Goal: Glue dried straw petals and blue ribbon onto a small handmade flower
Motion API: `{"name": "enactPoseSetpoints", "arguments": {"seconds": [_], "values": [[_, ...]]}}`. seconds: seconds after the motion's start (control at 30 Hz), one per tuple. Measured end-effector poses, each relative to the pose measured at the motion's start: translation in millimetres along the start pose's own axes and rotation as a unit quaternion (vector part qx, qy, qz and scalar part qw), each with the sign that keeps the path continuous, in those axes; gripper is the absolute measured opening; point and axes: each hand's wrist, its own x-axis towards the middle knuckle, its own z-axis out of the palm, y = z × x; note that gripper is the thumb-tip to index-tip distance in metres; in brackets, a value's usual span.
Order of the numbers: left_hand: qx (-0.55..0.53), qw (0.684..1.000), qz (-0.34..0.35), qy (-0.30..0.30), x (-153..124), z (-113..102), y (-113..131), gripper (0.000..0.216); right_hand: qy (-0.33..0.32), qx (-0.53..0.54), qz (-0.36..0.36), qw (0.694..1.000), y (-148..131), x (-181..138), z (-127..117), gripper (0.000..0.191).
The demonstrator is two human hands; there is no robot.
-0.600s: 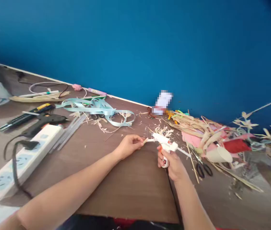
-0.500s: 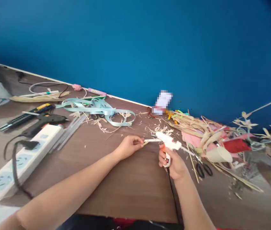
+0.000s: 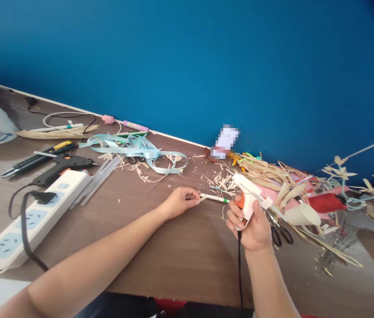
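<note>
My right hand (image 3: 251, 225) is wrapped round the handle of a white glue gun (image 3: 248, 196) with an orange trigger. Its nozzle points up and to the left, and a black cord hangs from the grip. My left hand (image 3: 182, 203) pinches a slim white pen (image 3: 215, 198) with a green band near its right end. A thin pale strip shows beside the pen at the fingertips. Right of the glue gun lie black-handled scissors (image 3: 281, 234), partly covered by pale dried husk strips (image 3: 266, 170). Small husk scraps (image 3: 223, 183) are scattered behind the pen.
To the left are a white power strip (image 3: 34, 221) with a plug in it, a black glue gun (image 3: 64, 168), clear glue sticks (image 3: 99, 179) and a utility knife (image 3: 37, 159). Light-blue ribbon (image 3: 137, 148) lies behind. A paper cup (image 3: 302, 215) rests at right. A blue wall (image 3: 187, 66) bounds the table.
The glue gun in my right hand has moved right, away from the pen, and its nozzle has tilted upward. The pen's green-banded end now shows. My left hand has barely moved.
</note>
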Motion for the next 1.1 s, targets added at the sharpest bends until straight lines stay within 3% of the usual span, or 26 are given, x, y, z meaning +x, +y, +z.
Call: {"name": "enactPoseSetpoints", "arguments": {"seconds": [0.17, 0.37, 0.77, 1.1], "values": [[-0.125, 0.99, -0.05, 0.054, -1.6, 2.0, 9.1, 0.017, -0.002, 0.037, 0.028, 0.999, 18.5, 3.4, 2.4, 0.031], [-0.204, 0.972, -0.101, 0.056, -5.7, 4.5, 15.8, 0.017, -0.034, 0.028, 0.034, 0.998, 39.4, 12.7, 13.1, 0.03], [-0.235, 0.967, -0.079, 0.058, -1.3, 0.7, 10.6, 0.024, -0.021, -0.027, 0.076, 0.996, 56.6, 24.7, 11.9, 0.031], [-0.279, 0.953, -0.103, 0.051, -1.9, -0.8, 11.4, 0.03, 0.007, -0.1, 0.039, 0.994, 59.5, 26.0, 11.8, 0.03]]}}
